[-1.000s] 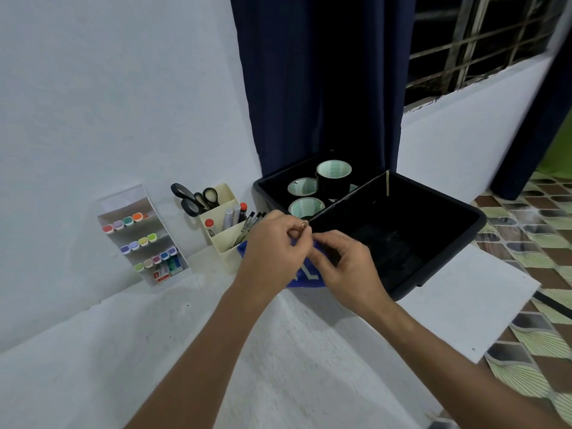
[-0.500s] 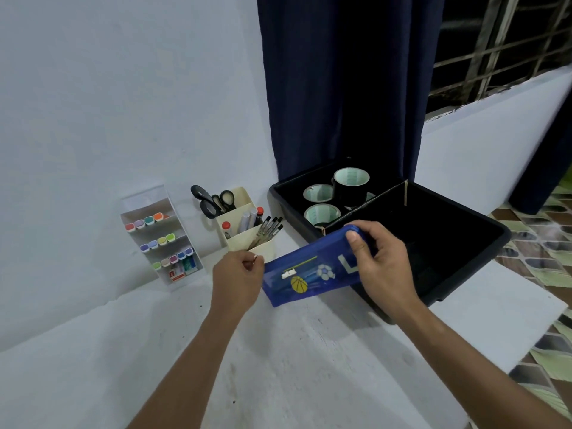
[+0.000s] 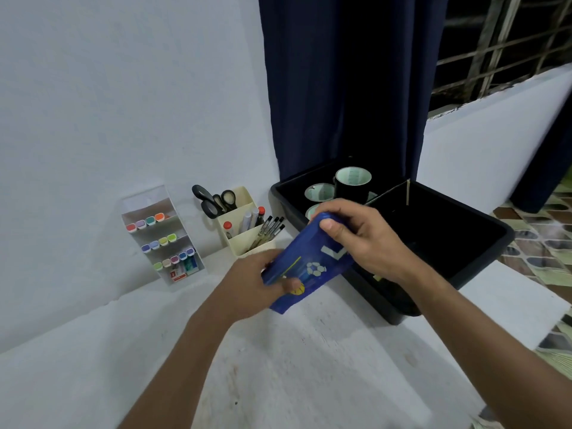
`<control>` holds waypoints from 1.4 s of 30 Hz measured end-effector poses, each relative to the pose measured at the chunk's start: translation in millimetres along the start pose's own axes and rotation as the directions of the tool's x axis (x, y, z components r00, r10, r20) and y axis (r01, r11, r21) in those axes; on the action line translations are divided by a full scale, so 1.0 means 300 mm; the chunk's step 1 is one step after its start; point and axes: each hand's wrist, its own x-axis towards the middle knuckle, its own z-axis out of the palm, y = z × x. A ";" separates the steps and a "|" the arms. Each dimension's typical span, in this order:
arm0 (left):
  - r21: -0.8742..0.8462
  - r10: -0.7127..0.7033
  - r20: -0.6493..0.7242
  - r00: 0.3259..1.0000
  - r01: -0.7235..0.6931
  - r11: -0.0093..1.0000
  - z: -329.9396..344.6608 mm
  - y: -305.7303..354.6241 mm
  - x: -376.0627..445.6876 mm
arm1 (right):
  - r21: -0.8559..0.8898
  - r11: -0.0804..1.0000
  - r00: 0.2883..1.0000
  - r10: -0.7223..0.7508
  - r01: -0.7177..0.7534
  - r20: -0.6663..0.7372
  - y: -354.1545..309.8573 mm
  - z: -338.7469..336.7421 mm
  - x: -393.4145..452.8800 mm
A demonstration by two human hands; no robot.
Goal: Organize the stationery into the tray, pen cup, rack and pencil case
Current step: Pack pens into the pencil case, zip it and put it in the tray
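Both hands' fingers curled around tilted blue pencil case [image 3: 306, 267], left hand [image 3: 250, 286] low, right hand [image 3: 365, 239] high

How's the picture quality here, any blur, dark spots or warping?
Head view: the pencil case and both hands are slightly motion-blurred; the black tray interior is too dark to read; the wide lens bends the window bars; the light is dim and bluish, with soft shadows.

A white bench [image 3: 278, 366] carries three things along its far side. A clear rack [image 3: 162, 236] of markers stands at the left against the wall. Just right of it stands a cream pen cup [image 3: 247, 239] with scissors and pens. A black tray [image 3: 433, 243] sits at the right, near the curtain.
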 end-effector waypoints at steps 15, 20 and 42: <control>-0.527 -0.177 -0.106 0.979 0.096 0.844 0.015 0.185 0.090 | 0.548 0.618 0.752 0.658 -0.564 0.032 0.056 0.057 -0.040; -0.421 -0.155 0.089 0.984 0.178 0.889 0.019 0.217 0.103 | 0.651 0.564 0.729 0.684 -0.508 -0.024 0.057 0.015 -0.060; -0.220 -0.052 0.141 0.989 0.082 0.972 0.397 0.464 0.443 | 0.690 0.574 0.438 0.809 -0.442 -0.393 0.243 -0.456 -0.045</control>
